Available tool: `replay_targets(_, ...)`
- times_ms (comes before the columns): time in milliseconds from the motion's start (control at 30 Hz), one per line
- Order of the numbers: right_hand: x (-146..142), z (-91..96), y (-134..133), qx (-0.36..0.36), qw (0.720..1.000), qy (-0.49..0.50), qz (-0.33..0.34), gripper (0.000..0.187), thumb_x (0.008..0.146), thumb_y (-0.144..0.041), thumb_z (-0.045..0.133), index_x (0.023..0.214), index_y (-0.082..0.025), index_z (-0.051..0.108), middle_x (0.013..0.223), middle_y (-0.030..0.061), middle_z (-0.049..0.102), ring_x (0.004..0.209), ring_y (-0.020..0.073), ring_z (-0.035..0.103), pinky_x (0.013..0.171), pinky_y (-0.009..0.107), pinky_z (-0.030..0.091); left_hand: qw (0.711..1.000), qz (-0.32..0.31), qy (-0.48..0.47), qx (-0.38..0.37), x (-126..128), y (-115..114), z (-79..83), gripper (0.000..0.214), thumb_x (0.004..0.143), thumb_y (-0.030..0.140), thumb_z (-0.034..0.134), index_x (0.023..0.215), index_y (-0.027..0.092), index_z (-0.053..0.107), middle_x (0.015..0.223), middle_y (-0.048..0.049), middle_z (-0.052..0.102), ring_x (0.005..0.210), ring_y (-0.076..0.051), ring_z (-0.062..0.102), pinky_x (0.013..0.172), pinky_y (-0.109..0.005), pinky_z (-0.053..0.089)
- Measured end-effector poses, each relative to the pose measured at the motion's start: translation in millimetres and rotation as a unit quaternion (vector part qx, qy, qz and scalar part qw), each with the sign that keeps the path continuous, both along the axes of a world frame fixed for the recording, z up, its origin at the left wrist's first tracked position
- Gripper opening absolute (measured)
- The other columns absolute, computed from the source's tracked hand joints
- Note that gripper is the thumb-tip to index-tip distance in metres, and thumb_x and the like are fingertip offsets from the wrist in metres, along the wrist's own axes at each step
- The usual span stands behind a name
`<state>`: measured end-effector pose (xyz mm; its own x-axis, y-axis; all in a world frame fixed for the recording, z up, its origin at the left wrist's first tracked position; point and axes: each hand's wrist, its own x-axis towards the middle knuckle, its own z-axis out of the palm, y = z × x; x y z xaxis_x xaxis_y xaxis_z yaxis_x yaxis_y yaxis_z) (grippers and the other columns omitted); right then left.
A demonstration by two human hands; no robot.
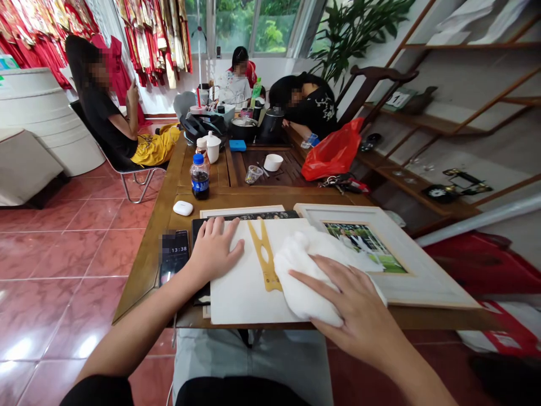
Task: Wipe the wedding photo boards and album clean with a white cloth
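Note:
My left hand (217,248) lies flat with its fingers spread on the upper left part of a white board (236,301). A wad of white fluffy stuffing (302,268) sits over the board's right side, and my right hand (349,293) is on it, fingers stretched across and pressed into it. Between my hands a flat yellow forked piece (265,254) with an oval hole lies on the board, its lower end close to the stuffing. To the right, the stuffing overlaps a pale wooden picture frame (426,285) that holds a photo (366,248).
Left of the board are a phone (174,256) and a white earphone case (183,208). Farther back stand a dark drink bottle (200,177), a white bowl (273,162) and a red plastic bag (333,152). Several people sit around the table (147,254); wooden shelves (448,132) are at right.

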<state>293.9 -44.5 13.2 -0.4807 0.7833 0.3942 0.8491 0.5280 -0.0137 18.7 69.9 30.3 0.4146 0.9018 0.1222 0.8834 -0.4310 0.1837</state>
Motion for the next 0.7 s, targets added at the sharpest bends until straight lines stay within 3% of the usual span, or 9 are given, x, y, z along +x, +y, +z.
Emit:
replay_targets(133, 4.4, -2.4, -19.0, 0.006, 1.000, 0.017, 0.009, 0.061, 0.093, -0.046, 0.050, 0.153, -0.035, 0.042, 0.151, 0.0104, 0.047, 0.127, 0.0374, 0.050, 0.098, 0.054, 0.037, 1.000, -0.005, -0.001, 0.008, -0.6, 0.3, -0.3, 0.055, 0.101, 0.048, 0.039, 0.151, 0.023, 0.041, 0.137, -0.0129, 0.051, 0.133, -0.033, 0.044, 0.113, -0.049, 0.035)
replay_targets(300, 6.4, -4.0, -23.8, -0.015, 0.995, 0.099, 0.021, 0.061, 0.098, -0.050, 0.037, 0.157, -0.034, 0.034, 0.154, 0.0104, 0.042, 0.131, 0.0372, 0.048, 0.100, 0.052, 0.038, 1.000, -0.003, 0.003, 0.004, -0.3, -0.3, -0.2, 0.056, 0.102, 0.047, 0.040, 0.152, 0.022, 0.040, 0.138, -0.0136, 0.051, 0.134, -0.033, 0.043, 0.113, -0.049, 0.034)
replay_targets(400, -7.0, -3.1, -25.8, 0.005, 0.998, 0.060, 0.029, 0.063, 0.096, -0.052, 0.039, 0.156, -0.034, 0.036, 0.155, 0.0118, 0.041, 0.131, 0.0397, 0.047, 0.103, 0.056, 0.033, 1.000, -0.002, 0.000, 0.007, -0.2, -0.4, -0.7, 0.055, 0.102, 0.047, 0.039, 0.151, 0.023, 0.040, 0.138, -0.0133, 0.051, 0.134, -0.033, 0.043, 0.113, -0.050, 0.034)
replay_targets(567, -36.8, 0.1, -26.3, 0.029, 0.994, -0.016, 0.105, 0.071, 0.091, -0.063, 0.044, 0.154, -0.029, 0.042, 0.159, 0.0163, 0.035, 0.134, 0.0427, 0.039, 0.103, 0.061, 0.026, 1.000, -0.006, 0.002, 0.010, -0.4, -0.4, -0.2, 0.056, 0.101, 0.046, 0.040, 0.151, 0.021, 0.041, 0.138, -0.0143, 0.050, 0.133, -0.034, 0.043, 0.113, -0.049, 0.034)
replay_targets(700, -44.7, 3.6, -17.8, 0.014, 0.995, -0.017, 0.095, 0.071, 0.090, -0.063, 0.050, 0.152, -0.029, 0.044, 0.159, 0.0170, 0.035, 0.134, 0.0409, 0.040, 0.102, 0.059, 0.028, 1.000, -0.013, 0.006, 0.008, -0.6, -0.3, 0.3, 0.056, 0.102, 0.045, 0.040, 0.152, 0.020, 0.040, 0.138, -0.0153, 0.050, 0.133, -0.034, 0.043, 0.113, -0.050, 0.033)
